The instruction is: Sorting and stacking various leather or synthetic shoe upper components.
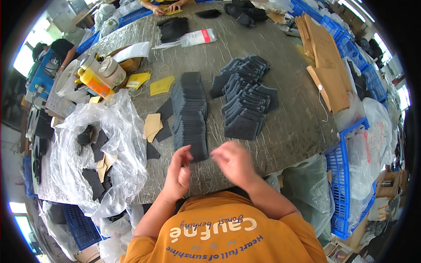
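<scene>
Here you are at the bench (302, 144), both forearms reaching in from the near edge! Your left hand (177, 173) is released, fingers loosely bent, the thumb apart from them, and the fingertips sit over the near end of the long column of dark pieces (190, 116). Whether they touch it, I can't tell. Your right hand (235, 163) is a blur, fingers curled inward, just right of that same near end; whether it grips anything, I can't tell from here.

And look at that column: dark pieces overlapping like shingles, running straight away from you up the middle of the bench. Just to its right, well within view, lies the fanned cluster of dark pieces (245, 107), its rows overlapping at a slant.

Over to the left of the column, tan pieces (152, 126) lie beside loose dark scraps (165, 109), with a yellow card (162, 86) farther up. Nearer the left edge, a crumpled clear plastic bag (127, 131) spreads wide, more dark and tan pieces showing in its middle. Behind it, a yellow-and-orange bottle (95, 83) stands beside pale tubs (112, 71). Across the far edge, a co-worker's hands (164, 8) are at a small yellow piece!
</scene>
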Tool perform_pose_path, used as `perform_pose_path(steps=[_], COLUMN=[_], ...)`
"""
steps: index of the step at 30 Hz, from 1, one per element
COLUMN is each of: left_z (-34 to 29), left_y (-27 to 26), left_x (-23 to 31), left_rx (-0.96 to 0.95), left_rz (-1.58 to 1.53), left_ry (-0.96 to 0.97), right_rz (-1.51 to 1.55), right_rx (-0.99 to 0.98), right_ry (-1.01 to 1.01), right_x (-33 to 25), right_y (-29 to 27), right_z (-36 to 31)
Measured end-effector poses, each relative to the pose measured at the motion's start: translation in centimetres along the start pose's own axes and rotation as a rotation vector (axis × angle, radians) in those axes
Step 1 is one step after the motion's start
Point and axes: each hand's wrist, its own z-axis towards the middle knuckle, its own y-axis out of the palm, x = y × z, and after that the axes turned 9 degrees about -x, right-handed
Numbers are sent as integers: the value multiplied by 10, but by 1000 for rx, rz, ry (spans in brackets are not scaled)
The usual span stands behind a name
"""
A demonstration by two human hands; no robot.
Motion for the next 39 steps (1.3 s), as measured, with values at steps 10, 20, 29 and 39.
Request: perform_pose_path(steps=[10, 20, 29, 39], left_z=[9, 12, 6, 20], left_y=[13, 17, 12, 9], left_x=[26, 27, 2, 44], left_rx=[-197, -321, -365, -130], left_rz=[443, -53, -574, 748], left_ry=[114, -86, 14, 596], right_rz=[711, 929, 1095, 1547], right_rx=[-365, -350, -473, 215], right_ry=[146, 312, 466, 448], right_x=[-29, -30, -19, 7], right_y=[17, 12, 26, -9], right_z=[-11, -9, -14, -28])
